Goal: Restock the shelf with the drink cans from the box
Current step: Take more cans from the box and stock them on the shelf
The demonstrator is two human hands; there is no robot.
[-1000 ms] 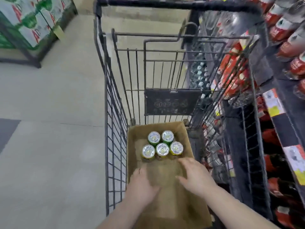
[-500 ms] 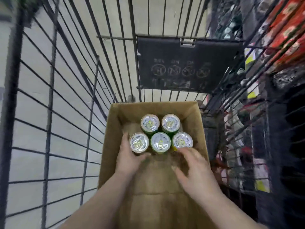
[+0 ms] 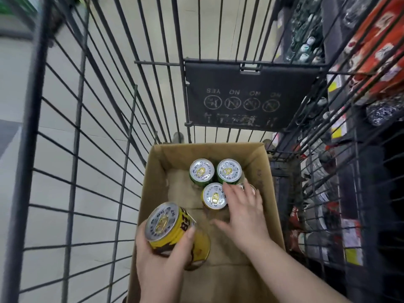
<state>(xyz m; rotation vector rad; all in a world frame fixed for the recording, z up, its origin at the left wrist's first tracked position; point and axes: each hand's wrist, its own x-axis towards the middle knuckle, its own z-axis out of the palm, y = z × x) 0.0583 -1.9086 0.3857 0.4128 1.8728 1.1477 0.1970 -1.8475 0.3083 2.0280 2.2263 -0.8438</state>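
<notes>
An open cardboard box (image 3: 153, 178) sits in the bottom of a wire shopping cart. My left hand (image 3: 159, 261) is wrapped around a yellow drink can (image 3: 175, 230), tilted and lifted above the box's near left side. Upright in the box stand two green cans (image 3: 201, 171) (image 3: 229, 171) at the back and a yellow can (image 3: 214, 196) in front of them. My right hand (image 3: 244, 213) lies with spread fingers over a fourth can (image 3: 251, 187), mostly hiding it. I cannot tell whether the fingers grip it.
The cart's wire walls (image 3: 87, 149) surround the box on the left and far side, with a dark fold-down flap (image 3: 251, 97) at the front. Store shelves with red packs (image 3: 376, 51) and bottles (image 3: 306, 47) run along the right. Tiled floor lies to the left.
My left hand has closed on the front-left yellow can and lifted it out of the group toward me. My right hand has moved forward onto the front-right can.
</notes>
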